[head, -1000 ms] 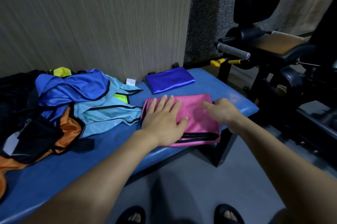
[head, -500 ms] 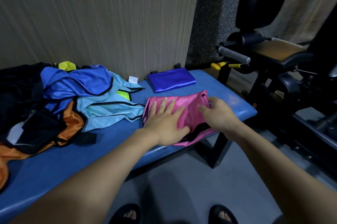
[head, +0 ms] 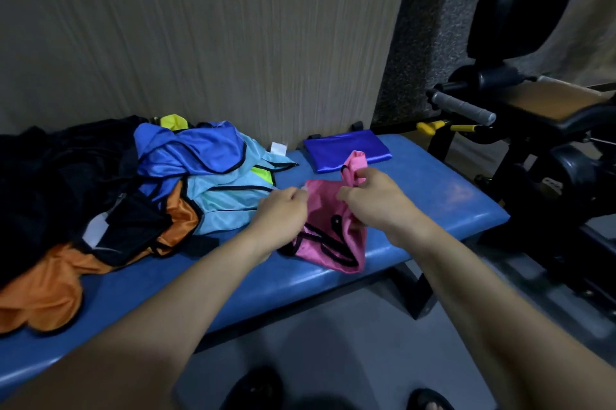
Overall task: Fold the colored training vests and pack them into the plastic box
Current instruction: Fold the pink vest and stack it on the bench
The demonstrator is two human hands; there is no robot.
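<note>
Both hands grasp the pink vest [head: 333,226] above the blue bench [head: 450,203]: left hand [head: 283,213] pinches its left edge, right hand [head: 373,203] grips a bunched top corner, beside the folded blue vest [head: 346,149].

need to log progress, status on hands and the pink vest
Left hand and right hand both grip pink vest, lifted off blue bench. Folded blue vest behind. Nothing in the way.

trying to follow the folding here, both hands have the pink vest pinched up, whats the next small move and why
Probably bring the right hand toward the left hand, folding the lifted pink vest over and laying it flat on the bench. It is bunched and half raised, unlike the folded blue vest behind it.
</note>
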